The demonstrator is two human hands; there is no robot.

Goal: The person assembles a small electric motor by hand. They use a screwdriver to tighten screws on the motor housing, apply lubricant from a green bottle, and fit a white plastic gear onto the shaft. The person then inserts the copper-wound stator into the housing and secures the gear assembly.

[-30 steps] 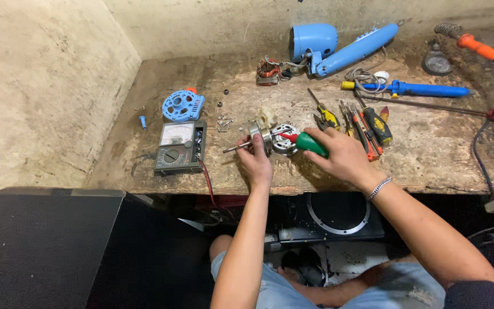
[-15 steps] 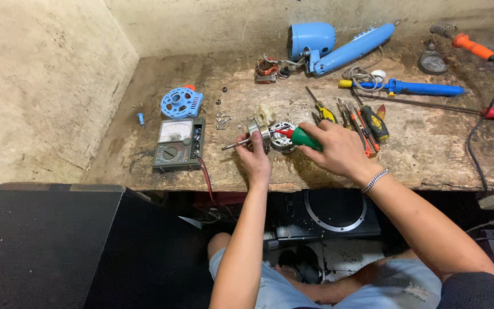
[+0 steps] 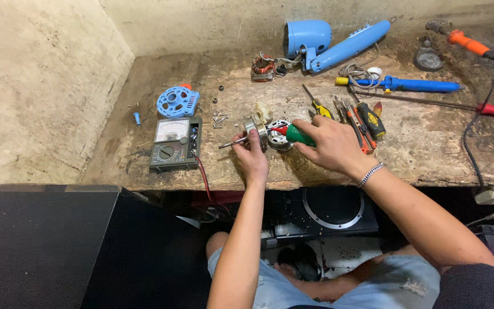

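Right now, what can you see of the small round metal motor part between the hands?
The small round metal motor part is a silvery disc-shaped assembly with a thin steel shaft sticking out to its left. It sits near the front edge of the worn wooden workbench, tipped on its side. The left hand grips it from below and the shaft side; the right hand presses a green-handled screwdriver with a red collar into its face. Finer detail is too small to tell.
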